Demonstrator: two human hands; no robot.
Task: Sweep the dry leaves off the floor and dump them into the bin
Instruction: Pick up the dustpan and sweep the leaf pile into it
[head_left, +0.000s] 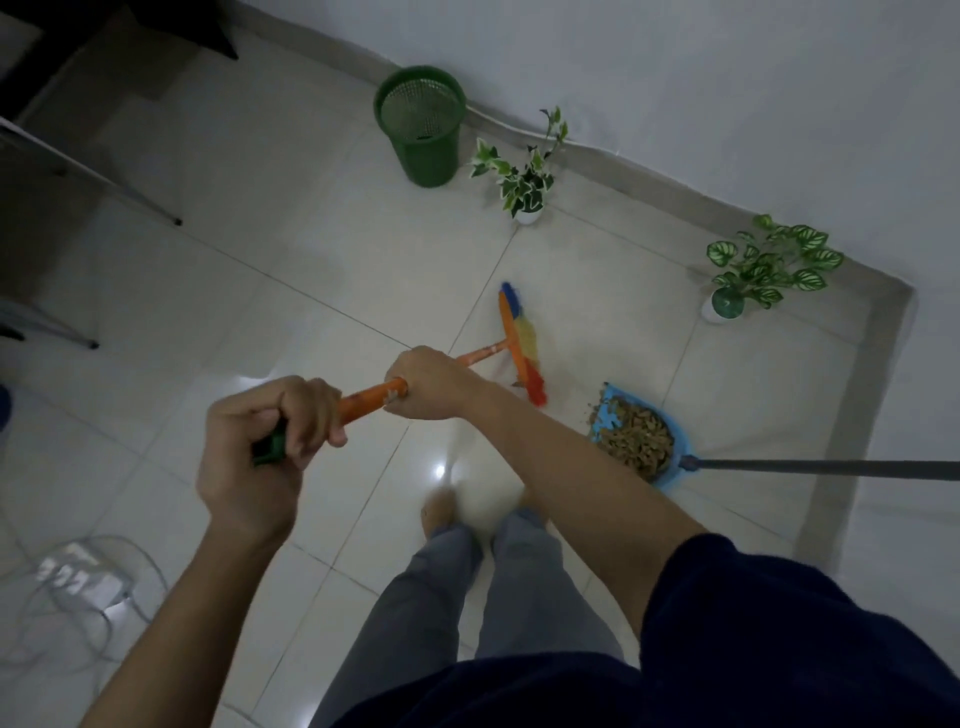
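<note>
Dry leaves (636, 436) fill the blue dustpan (670, 475) on the floor, just right of the right hand (426, 384). Both it and the left hand (260, 441) are clamped on the orange broom (511, 338).

There are no words, numbers or signs to read here. The broom (521, 347), the dustpan (670, 470), the green bin (422, 127) and the plant pots (719, 307) show no labels or brand names. The picture is too dim and blurry to show any small print.
</note>
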